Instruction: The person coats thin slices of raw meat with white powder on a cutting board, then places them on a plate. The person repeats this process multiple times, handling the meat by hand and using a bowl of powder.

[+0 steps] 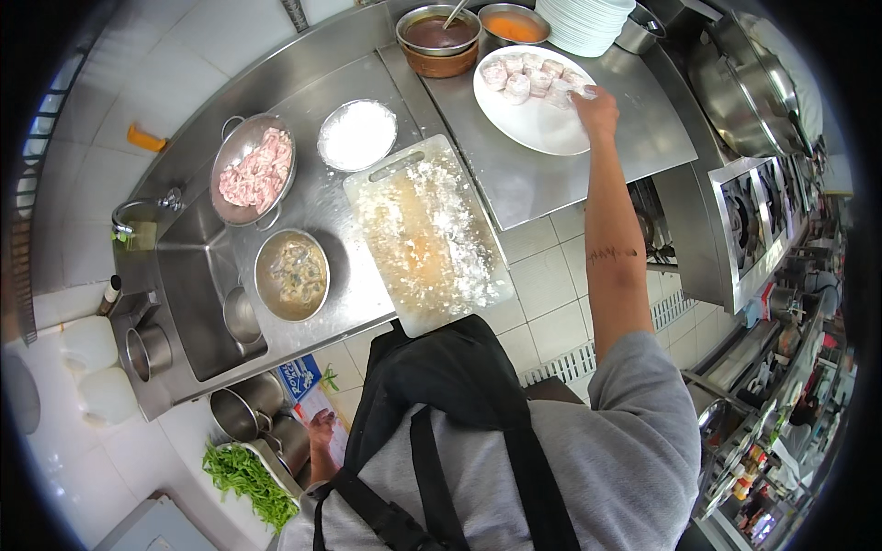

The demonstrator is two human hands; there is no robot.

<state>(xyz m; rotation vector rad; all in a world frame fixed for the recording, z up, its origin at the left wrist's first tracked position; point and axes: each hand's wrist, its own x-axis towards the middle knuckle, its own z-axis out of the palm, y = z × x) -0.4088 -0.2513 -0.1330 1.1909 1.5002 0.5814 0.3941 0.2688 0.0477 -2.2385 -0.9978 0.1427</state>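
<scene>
My right hand [597, 110] reaches over the right side of a white oval plate [537, 134], its fingers closed on one of the flour-dusted pieces [561, 94]. Several more floured rolls [518, 87] sit together on the far half of that plate. My left hand [322, 428] hangs low at my left side, fingers apart, with nothing in it. Before me lies a plastic cutting board [427, 234] strewn with white powder, its near end overhanging the counter edge. Left of its handle slot is a metal bowl of white powder [357, 135].
A colander of raw pale-pink meat [255, 172] and a bowl of wet mixture [293, 275] stand beside the sink [200, 310]. Bowls of dark sauce [439, 31] and orange sauce [515, 27] stand at the back, near stacked white plates [586, 24]. Cut greens [248, 482] are low left.
</scene>
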